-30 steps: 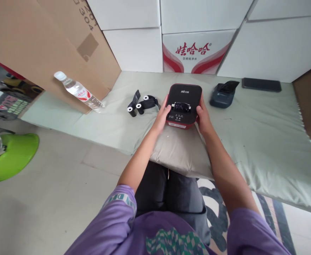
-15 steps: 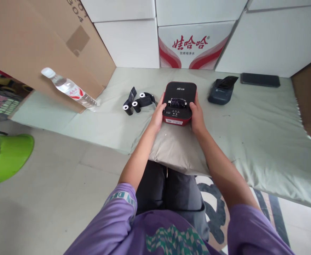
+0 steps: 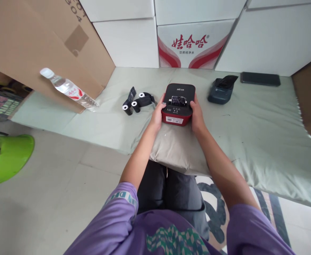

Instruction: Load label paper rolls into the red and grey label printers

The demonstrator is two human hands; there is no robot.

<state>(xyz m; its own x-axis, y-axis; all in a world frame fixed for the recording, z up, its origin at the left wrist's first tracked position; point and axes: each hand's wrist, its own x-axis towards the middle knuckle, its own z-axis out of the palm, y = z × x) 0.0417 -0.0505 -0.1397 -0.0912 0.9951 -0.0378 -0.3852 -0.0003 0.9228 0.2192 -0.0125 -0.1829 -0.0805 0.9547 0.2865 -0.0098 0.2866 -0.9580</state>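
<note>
Head cam looking down: the little red and black printer (image 3: 179,104) sits at the far edge of a beige cushion (image 3: 176,150) on a pale green mat (image 3: 253,124). Left hand (image 3: 157,114) and right hand (image 3: 196,115) clasp its two sides, fingers curled round it. Just left of it lie black ribbon rolls (image 3: 138,101), further left a water bottle (image 3: 67,89) tipped against a cardboard box (image 3: 38,42). On the right there's a dark blue device (image 3: 221,90), then a phone (image 3: 260,79). The printer's buttons and label are too small to read.
</note>
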